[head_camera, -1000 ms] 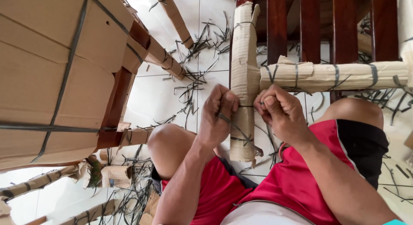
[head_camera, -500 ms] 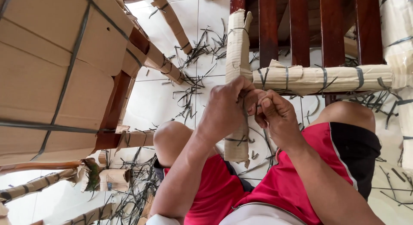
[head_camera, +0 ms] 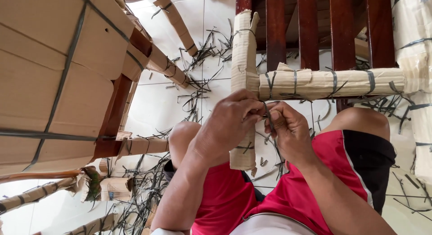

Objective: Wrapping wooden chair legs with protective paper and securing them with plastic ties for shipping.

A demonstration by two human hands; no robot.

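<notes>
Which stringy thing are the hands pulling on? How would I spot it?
Find the dark wooden chair with cardboard-wrapped legs. Where the upright cardboard leg meets the crossbar, both hands pinch one dark strap. The other straps lie loose on the floor.

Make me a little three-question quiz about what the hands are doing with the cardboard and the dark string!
1. True or false: both the left hand and the right hand are at the cardboard-wrapped leg.
2. What lies scattered over the white tiled floor? A) dark strap offcuts B) marbles C) leaves
3. Fill in: the right hand pinches a thin dark ____.

Key:
1. True; both meet where the leg joins the wrapped crossbar.
2. A
3. strap
</notes>
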